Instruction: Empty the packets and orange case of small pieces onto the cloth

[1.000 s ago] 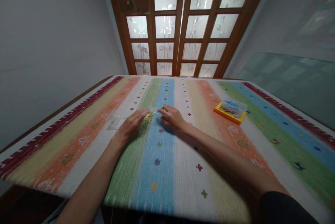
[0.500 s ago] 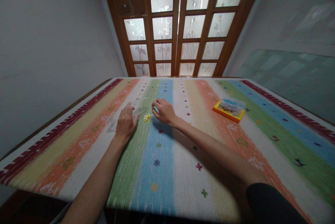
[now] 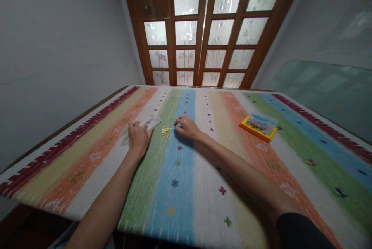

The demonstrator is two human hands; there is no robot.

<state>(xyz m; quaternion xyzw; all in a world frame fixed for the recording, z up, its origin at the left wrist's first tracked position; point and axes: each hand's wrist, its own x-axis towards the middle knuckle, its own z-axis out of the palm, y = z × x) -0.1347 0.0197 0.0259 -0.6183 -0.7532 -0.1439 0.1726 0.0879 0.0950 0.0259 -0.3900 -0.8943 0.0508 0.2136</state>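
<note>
cloth (image 3: 186, 187): woven, matt, coarse-ribbed
bag (image 3: 150, 121): thin clear plastic, shiny
box (image 3: 257, 128): orange plastic, glossy clear lid
door (image 3: 200, 28): brown wood, frosted glass

Both my arms reach forward, hands low, close together but apart.

My left hand (image 3: 138, 137) lies palm down with the wrist straight, the fingers loosely together and pointing away from me. My left forearm (image 3: 113, 191) is bare and runs up from the lower left. My right hand (image 3: 187, 128) sits a little farther out, knuckles up, its fingers curled with the tips turned down and in toward the left hand; whether they pinch shut I cannot tell. My right forearm (image 3: 232, 167) comes in at a slant from the lower right, bare up to where a dark sleeve (image 3: 302, 233) begins.
</note>
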